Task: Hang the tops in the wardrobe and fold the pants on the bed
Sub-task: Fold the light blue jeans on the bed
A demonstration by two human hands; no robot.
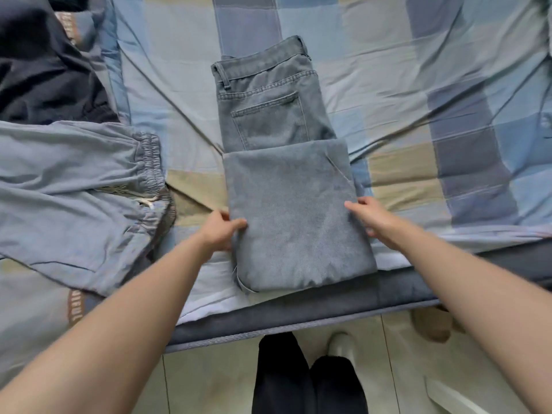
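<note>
Grey jeans (286,174) lie folded at the bed's near edge (298,318). The left hand (219,231) pinches the fold's left side; the right hand (370,216) grips its right side. Light blue drawstring pants (74,189) lie nearby, toward the bed's left.

No writing, label, brand mark or number could be read anywhere. The grey jeans (286,162) on the checked bed sheet (418,85) showed only plain stitching on the back pocket, with no patch or tag legible. The light blue pants (74,189) near the bed's left edge bore a small pale patterned band, too blurred to tell whether it held letters.
</note>
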